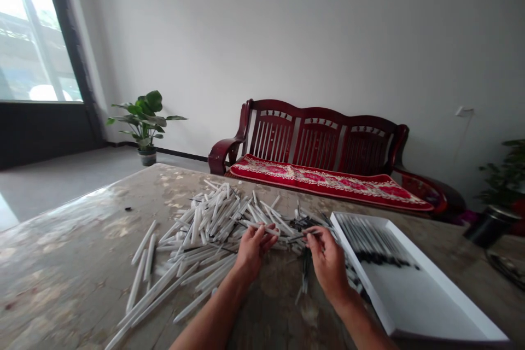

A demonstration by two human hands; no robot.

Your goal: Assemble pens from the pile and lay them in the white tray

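My left hand (251, 254) is closed on a whitish pen barrel (271, 230), with one end pointing right. Across from it, my right hand (328, 260) pinches a thin dark piece (310, 232), too small to make out fully. The two hands are a short gap apart. A heap of white, translucent pen barrels (215, 212) spreads behind and left of my left hand. Small black parts (305, 268) lie between the hands and around my right hand, partly hidden by it.
A shallow white box (435, 284) on the right holds a row of pens with black ends (373, 238). The table (82, 262) has a mottled surface. Beyond stand a dark red wooden bench (320, 136) and a potted plant (145, 120). A black cylinder (490, 227) is at far right.
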